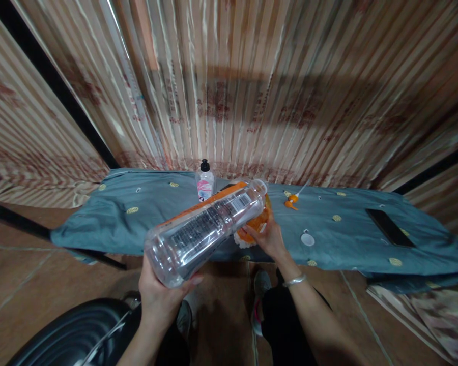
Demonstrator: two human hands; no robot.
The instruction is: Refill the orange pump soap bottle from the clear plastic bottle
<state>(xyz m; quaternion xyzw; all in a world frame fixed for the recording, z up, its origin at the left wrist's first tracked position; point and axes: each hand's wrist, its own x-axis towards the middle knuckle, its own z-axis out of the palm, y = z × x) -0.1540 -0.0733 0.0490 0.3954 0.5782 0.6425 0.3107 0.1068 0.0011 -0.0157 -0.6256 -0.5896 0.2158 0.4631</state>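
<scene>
My left hand (162, 290) is closed around the base of a large clear plastic bottle (209, 234) with an orange label. The bottle slants up to the right, and its mouth is over an orange bottle (256, 221). Around that orange bottle my right hand (270, 239) is closed; its upper part is partly hidden behind the large bottle's neck. An orange pump head (291, 202) with a pale tube lies to the right on the cloth. Nearer the front edge is a round white cap (307, 239). Whether liquid is flowing between the bottles, I cannot tell.
A small clear bottle (205, 184) with a black cap and pink label stands behind the large bottle. A dark phone-like slab (390, 227) lies at the right of the blue-green cloth (351, 249). Striped curtains (229, 91) hang behind. A black ribbed object (72, 330) is at lower left.
</scene>
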